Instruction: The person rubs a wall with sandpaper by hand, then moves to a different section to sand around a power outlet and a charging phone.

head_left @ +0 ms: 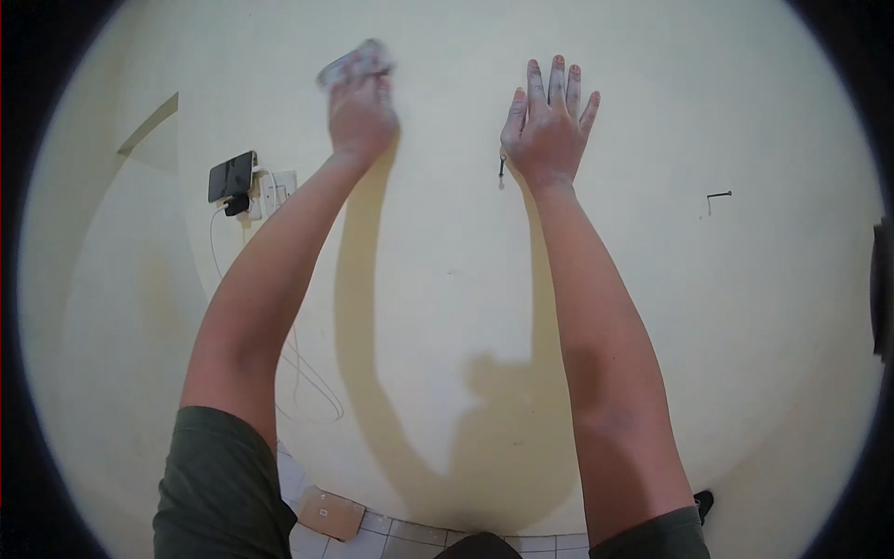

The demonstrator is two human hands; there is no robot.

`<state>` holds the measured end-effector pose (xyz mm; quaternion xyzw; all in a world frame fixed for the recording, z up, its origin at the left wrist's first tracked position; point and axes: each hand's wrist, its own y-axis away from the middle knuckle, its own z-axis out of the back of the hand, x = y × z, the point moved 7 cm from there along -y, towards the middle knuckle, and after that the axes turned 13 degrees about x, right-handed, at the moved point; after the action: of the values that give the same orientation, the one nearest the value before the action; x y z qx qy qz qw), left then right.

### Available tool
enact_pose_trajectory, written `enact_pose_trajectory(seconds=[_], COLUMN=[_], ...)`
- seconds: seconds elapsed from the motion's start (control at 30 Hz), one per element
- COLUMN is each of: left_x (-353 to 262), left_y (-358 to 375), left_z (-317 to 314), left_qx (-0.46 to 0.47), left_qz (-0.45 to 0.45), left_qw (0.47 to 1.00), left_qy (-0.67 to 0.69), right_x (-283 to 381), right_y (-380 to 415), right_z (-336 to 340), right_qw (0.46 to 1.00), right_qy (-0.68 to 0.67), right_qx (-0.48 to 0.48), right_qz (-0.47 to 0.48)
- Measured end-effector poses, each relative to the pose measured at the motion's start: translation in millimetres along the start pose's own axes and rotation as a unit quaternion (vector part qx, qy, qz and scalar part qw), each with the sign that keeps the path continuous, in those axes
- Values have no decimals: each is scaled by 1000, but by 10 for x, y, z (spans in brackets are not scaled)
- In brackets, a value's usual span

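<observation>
My left hand point(363, 123) is raised high on the pale cream wall point(447, 233), its fingers pressing a greyish-white, cloth-like piece point(374, 51) to the surface. Motion blur hides what that piece is made of. To the right, my right hand point(549, 135) lies flat against the wall with fingers spread and nothing held. Whitish powder coats its fingers. Just below its thumb side, a dark nail point(502, 168) sticks out of the wall.
At left, a phone point(231, 177) and black charger point(237, 204) sit by a white wall socket point(279, 189); a thin white cable point(326, 396) hangs down. Another nail point(719, 195) protrudes at right. Below, a brown cardboard box point(331, 514) rests on the tiled floor point(419, 533).
</observation>
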<state>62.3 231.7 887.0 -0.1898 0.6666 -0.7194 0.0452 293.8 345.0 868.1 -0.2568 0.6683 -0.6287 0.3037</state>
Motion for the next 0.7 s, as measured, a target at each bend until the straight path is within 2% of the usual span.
enact_pose_trajectory(seconds=[0.03, 0.07, 0.17, 0.2, 0.27, 0.3, 0.33, 0.37, 0.43, 0.5, 0.53, 0.63, 0.67, 0.7], left_x=[-192, -394, -25, 186, 18, -103, -531, -881, -1065, -527, -291, -705, -954, -1162], left_y=[-14, 3, -194, -209, -157, -130, -46, 95, 244, 52, -28, 80, 176, 340], left_z=[64, 78, -9, 17, -90, -135, 116, 101, 183, 53, 51, 76, 63, -2], left_qx=[-1, 30, 107, 70, -4, -43, -4, 61, 65, 22, -26, -50, 62, 140], left_qz=[-53, -107, 6, 156, 93, 60, -83, -211, -251, -40, 83, -44, -199, -315], left_qw=[998, 994, 992, 976, 994, 985, 996, 974, 965, 994, 995, 997, 975, 938], left_qy=[-30, 10, 62, 134, -60, -157, 44, 60, 37, 99, 48, -25, 82, 48], right_x=[15, 28, -2, 1, 6, 6, 6, 5, -4, -3, -1, -2, -1, -5], right_y=[0, 0, -8, -3, 2, -7, 1, 11, 4, 0, 9, 6, 18, 17], right_z=[0, -3, 8, 5, 8, 5, 6, 3, 7, 0, -5, -5, -11, -16], right_qw=[1000, 1000, 1000, 1000, 1000, 1000, 1000, 1000, 1000, 1000, 1000, 1000, 1000, 1000], right_qy=[0, -2, -4, -7, -8, -6, -4, -10, -21, -20, -20, -9, -12, -15], right_qx=[-1, 1, -1, -2, -2, -2, -1, 2, 1, -1, -1, 0, -1, -3], right_qz=[4, 7, 7, 8, 7, 7, 8, 10, 12, 11, 8, 6, 9, 12])
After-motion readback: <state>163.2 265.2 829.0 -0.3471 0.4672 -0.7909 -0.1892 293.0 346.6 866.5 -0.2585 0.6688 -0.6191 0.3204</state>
